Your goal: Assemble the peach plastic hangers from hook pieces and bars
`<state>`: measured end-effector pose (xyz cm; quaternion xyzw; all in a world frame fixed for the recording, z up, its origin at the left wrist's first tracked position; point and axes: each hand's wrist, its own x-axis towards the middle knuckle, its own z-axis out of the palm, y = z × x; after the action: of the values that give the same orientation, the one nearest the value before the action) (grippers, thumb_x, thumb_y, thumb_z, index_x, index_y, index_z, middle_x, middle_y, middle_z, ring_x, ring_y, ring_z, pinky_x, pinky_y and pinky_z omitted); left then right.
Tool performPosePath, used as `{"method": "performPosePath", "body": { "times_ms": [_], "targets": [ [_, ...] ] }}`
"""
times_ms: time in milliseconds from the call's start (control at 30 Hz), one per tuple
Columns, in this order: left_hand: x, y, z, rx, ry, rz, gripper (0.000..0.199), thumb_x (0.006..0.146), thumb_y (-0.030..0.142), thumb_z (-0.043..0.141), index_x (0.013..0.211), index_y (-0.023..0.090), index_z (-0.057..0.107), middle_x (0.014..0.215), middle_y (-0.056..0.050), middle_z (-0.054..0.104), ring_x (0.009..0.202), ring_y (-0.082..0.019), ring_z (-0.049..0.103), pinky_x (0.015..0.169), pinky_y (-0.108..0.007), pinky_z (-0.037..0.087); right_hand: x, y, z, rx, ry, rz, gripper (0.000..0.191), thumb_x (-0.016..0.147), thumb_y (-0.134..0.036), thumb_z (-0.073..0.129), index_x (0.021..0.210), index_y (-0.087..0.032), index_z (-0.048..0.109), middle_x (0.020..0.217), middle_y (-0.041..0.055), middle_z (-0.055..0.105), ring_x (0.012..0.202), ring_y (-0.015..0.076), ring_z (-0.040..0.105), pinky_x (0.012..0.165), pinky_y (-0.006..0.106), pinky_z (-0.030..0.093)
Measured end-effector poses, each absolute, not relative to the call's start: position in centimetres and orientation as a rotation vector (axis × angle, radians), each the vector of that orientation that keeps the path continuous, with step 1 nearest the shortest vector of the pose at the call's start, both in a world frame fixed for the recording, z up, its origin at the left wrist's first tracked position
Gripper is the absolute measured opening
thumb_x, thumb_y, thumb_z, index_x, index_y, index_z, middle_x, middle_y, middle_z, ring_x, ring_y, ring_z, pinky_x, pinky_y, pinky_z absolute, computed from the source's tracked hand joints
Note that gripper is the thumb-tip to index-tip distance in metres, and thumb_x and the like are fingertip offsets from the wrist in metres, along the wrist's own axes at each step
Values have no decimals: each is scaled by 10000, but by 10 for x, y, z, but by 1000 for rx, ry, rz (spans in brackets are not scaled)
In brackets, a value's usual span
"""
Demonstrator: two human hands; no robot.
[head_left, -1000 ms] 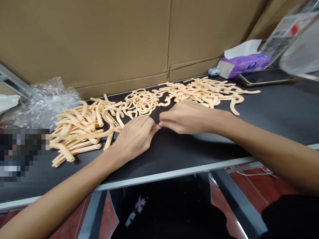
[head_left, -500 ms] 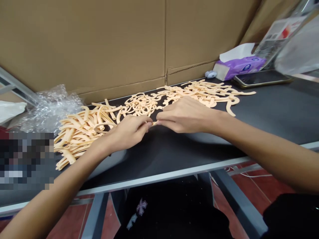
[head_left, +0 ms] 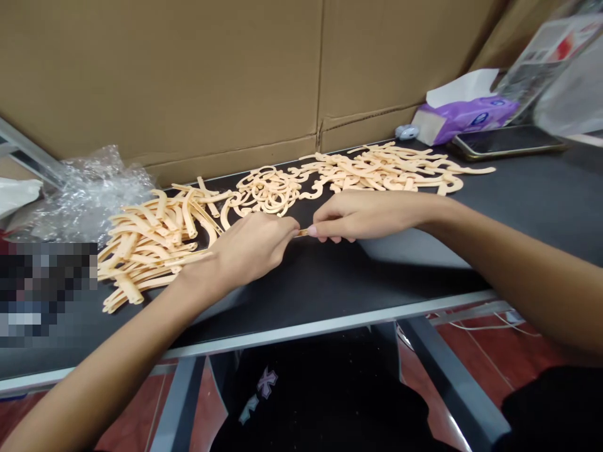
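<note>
Between my two hands is a small peach-coloured curved plastic piece point(head_left: 303, 232), mostly hidden by the fingers. My left hand point(head_left: 259, 247) pinches its left end and my right hand point(head_left: 362, 216) pinches its right end, just above the black tabletop point(head_left: 292, 282). Left of my left hand lies a heap of wide curved strips point(head_left: 141, 245) in the same colour. Behind the hands is a pile of thin curved rings point(head_left: 271, 188). Slimmer S-shaped pieces point(head_left: 377, 166) are heaped beyond my right hand.
Cardboard point(head_left: 211, 75) walls the back of the table. Crumpled clear plastic point(head_left: 94, 194) lies at the left. A purple tissue pack point(head_left: 475, 119), a phone point(head_left: 511, 141) and a small pale-blue object point(head_left: 406, 132) sit at the back right. A metal edge point(head_left: 330, 328) runs along the front.
My right hand has turned and its fingers now curl under more, with the small piece still between both hands. The whole view has shifted slightly.
</note>
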<state>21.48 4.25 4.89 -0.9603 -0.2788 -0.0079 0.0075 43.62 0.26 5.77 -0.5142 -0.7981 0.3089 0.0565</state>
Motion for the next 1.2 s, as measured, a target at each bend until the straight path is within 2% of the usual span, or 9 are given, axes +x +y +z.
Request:
{"method": "performPosePath", "body": {
  "times_ms": [67,133,267,433,533,667,900,1033,1200],
  "targets": [
    [218,38,54,-2925,-810,143,304,1006,172,436,1060,175,736,962,-87,775,856,-260,738,682,-312,471,438,5,58,-1521,-2426,1068,389,993,-466,516,829,-149,670,837,46,704,658,133,588,629,281,399],
    [222,34,60,-2842,-748,275,277,986,124,449,1033,159,720,957,-93,769,842,-274,742,660,-319,480,437,6,58,-1522,-2470,1004,390,994,-449,513,805,-146,667,816,50,699,659,135,579,621,282,391],
    [227,33,66,-2691,-646,404,233,931,62,489,1009,124,700,882,-110,754,787,-289,738,634,-328,501,425,-3,53,-1578,-2583,572,407,1020,-407,456,796,-146,674,761,56,685,625,142,538,605,296,341],
    [224,38,65,-2645,-612,432,245,877,21,479,971,112,687,856,-118,751,761,-272,735,620,-310,504,408,-18,43,-1621,-2723,-172,295,993,-162,423,1019,-105,711,879,131,740,623,190,582,559,336,217],
    [221,37,69,-2605,-636,397,226,852,26,495,949,111,680,840,-118,748,737,-258,728,590,-288,483,403,-20,40,-1598,-2745,-393,290,971,-90,430,1070,-103,702,892,133,753,627,203,614,536,346,167],
    [219,35,74,-2551,-649,382,229,818,18,490,930,111,667,813,-129,743,691,-261,718,536,-284,439,401,-20,39,-1566,-2735,-541,275,964,-57,437,1059,-107,691,880,128,752,659,224,652,510,348,155],
    [218,36,74,-2511,-640,394,247,840,20,460,934,103,672,786,-127,741,662,-244,701,548,-286,427,397,-22,34,-1547,-2668,-709,337,968,2,355,1015,-93,675,817,127,719,664,240,668,489,345,139],
    [220,39,76,-2529,-684,345,220,840,26,479,915,98,672,750,-124,723,618,-234,662,548,-291,396,396,-22,30,-1570,-2605,-747,348,964,18,351,1032,-85,677,866,144,721,725,243,675,512,344,155],
    [215,46,83,-2549,-693,273,221,822,27,459,855,138,647,683,-66,650,573,-193,568,539,-311,296,397,-22,30,-1588,-2476,-711,344,986,-12,375,1119,-84,684,944,166,728,831,251,663,564,347,161]
  ]
}}
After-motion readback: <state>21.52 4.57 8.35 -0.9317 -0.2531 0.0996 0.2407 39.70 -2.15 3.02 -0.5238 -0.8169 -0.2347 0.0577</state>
